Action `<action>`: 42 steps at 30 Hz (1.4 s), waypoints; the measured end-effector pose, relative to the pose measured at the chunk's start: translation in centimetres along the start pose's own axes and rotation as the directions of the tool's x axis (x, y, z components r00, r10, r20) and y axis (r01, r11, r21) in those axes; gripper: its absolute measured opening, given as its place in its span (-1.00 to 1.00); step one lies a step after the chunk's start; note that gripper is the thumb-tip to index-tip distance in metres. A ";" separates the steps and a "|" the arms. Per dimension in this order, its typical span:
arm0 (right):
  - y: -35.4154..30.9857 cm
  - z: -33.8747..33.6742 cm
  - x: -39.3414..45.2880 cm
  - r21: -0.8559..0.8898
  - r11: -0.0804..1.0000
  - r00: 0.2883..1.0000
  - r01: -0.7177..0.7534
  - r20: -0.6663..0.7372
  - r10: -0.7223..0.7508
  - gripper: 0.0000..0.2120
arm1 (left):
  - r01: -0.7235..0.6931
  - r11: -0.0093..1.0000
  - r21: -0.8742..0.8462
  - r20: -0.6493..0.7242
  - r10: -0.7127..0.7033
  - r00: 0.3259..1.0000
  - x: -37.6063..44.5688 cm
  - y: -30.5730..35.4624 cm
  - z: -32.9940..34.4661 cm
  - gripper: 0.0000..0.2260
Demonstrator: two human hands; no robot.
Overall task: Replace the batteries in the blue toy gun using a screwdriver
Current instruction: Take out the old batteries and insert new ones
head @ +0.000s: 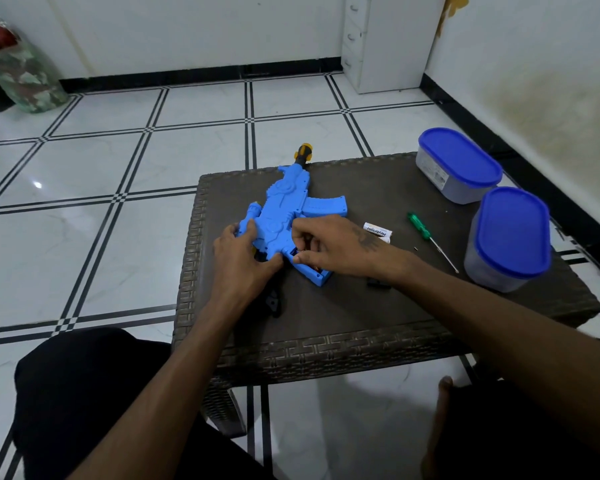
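Observation:
The blue toy gun [291,209] lies flat on the dark woven table [361,323], muzzle pointing away. My left hand [239,258] presses on the gun's rear, fingers spread over the body. My right hand [329,247] has its fingertips curled at the open battery compartment in the grip [314,273]; what they pinch is hidden. A green-handled screwdriver [430,239] lies to the right of my hands. A white battery pack [378,232] sits between the gun and the screwdriver. A small black piece [378,282] lies below my right wrist.
Two grey containers with blue lids stand at the table's right side, one at the back [458,164] and one nearer [510,237]. A tiny screw [415,248] lies near the screwdriver. A black part [272,303] lies under my left wrist. Tiled floor surrounds the table.

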State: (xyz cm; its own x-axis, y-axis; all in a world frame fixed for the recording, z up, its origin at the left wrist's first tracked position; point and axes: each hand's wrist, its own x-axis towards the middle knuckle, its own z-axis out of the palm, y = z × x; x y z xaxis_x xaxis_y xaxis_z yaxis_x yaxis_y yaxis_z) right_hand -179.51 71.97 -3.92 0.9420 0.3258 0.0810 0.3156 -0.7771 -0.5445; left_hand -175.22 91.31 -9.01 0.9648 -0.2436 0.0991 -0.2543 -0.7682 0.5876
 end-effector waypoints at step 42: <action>5.9 -7.6 -6.5 -0.198 0.794 0.816 -0.575 -0.216 0.536 -0.91 | -0.187 0.981 0.047 -0.194 0.193 0.962 -1.4 4.0 -1.2 -0.63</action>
State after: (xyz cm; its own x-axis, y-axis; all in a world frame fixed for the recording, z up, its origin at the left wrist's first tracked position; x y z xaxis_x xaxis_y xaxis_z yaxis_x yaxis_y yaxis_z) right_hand -182.93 61.17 -1.33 0.9625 -0.2676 -0.0455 -0.2681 -0.9109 -0.3137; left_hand -177.46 89.29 -5.78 0.8919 -0.2676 0.3646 -0.4334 -0.7360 0.5200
